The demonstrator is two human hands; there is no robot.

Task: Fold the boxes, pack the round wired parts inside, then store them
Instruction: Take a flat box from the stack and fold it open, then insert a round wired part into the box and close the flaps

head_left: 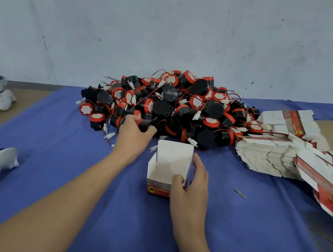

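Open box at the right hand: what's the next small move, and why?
Probably lift the round part out of the pile and carry it over the box. The left hand grips it at the pile's near edge, while the right hand holds the box, whose lid flap stands up, mouth open.

left hand point(134, 130) bare | right hand point(192, 186) bare | forearms point(77, 188) bare to the frame edge

A blue cloth point(69, 154) bears heaped round wired parts point(177, 105), stacked flat boxes point(269, 157) and one open box point(168, 161).
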